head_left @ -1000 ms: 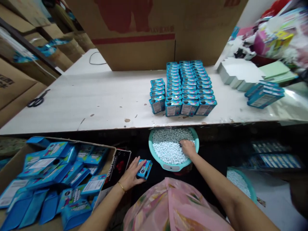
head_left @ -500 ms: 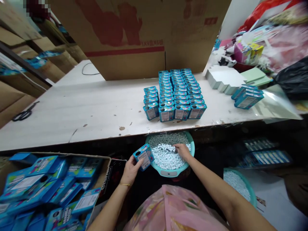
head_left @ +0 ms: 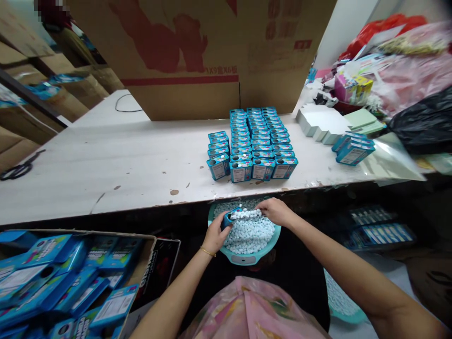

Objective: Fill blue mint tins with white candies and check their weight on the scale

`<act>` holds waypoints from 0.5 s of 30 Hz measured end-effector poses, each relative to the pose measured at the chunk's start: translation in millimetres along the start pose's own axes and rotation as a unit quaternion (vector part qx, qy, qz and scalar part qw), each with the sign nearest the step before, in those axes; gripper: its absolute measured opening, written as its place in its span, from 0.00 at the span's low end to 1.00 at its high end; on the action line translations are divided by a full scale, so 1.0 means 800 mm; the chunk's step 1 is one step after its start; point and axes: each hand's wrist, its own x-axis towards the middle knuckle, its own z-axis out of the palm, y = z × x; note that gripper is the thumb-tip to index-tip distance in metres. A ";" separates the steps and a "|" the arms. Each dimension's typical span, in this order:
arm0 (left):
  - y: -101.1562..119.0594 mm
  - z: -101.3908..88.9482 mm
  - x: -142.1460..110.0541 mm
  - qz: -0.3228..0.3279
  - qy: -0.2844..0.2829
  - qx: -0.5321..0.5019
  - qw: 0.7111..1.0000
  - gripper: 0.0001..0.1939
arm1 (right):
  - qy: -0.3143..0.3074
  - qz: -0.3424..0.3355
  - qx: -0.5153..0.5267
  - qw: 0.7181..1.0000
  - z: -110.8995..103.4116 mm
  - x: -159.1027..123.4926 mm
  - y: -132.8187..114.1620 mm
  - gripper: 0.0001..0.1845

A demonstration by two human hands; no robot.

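A teal basin full of small pale-blue candies sits below the table edge, in front of my lap. My left hand grips a small blue tin held over the basin's left side, its opening facing right. My right hand is closed over a heap of candies pushed against the tin's mouth. On the white table above stand several rows of matching blue tins.
An open carton of blue tins lies at lower left. A large cardboard box stands at the table's back. Black scissors lie far left. White boxes, a few more blue tins and bags crowd the right. A second basin sits lower right.
My left hand brought the blue tin from beside the carton up into the basin. My right hand moved left across the candies to the tin's opening. The view tilted down slightly.
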 end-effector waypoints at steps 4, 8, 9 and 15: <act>0.000 0.009 0.001 0.026 -0.007 0.026 0.999 0.22 | -0.022 -0.007 -0.116 0.993 -0.017 0.001 -0.027 0.17; -0.005 0.011 -0.002 0.040 -0.008 0.040 0.998 0.22 | -0.031 -0.026 -0.194 0.980 -0.028 0.001 -0.053 0.16; -0.005 0.012 -0.002 0.042 -0.008 0.040 0.998 0.21 | -0.032 -0.028 -0.207 0.977 -0.030 0.001 -0.060 0.15; -0.004 0.012 -0.001 0.053 0.011 0.004 0.999 0.20 | -0.046 -0.024 -0.241 0.969 -0.047 -0.009 -0.074 0.14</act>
